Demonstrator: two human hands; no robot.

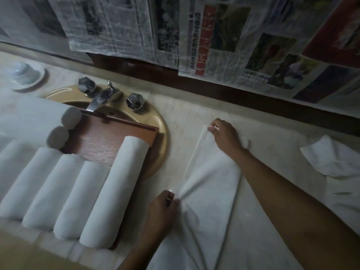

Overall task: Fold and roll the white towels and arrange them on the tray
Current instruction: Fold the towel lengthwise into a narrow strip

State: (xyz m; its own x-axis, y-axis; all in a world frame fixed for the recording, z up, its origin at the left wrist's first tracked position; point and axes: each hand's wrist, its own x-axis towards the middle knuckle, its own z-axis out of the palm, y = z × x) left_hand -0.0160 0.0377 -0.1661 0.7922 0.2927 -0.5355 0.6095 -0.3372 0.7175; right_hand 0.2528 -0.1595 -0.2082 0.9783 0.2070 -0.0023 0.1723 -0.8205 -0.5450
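Our left hand (pixel 161 209) and right hand (pixel 224 135) pinch an edge of the white towel (pixel 210 182); rolled towels (pixel 109 191) crowd the tray (pixel 109 137) leftward.

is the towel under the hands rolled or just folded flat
Folded, not rolled: the towel lies flat on the counter, left hand and right hand pinching its left edge.

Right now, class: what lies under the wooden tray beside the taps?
The wooden tray rests across the tan sink, whose rim shows behind and right of it. The bowl and drain are covered by the tray and its rolled towels.
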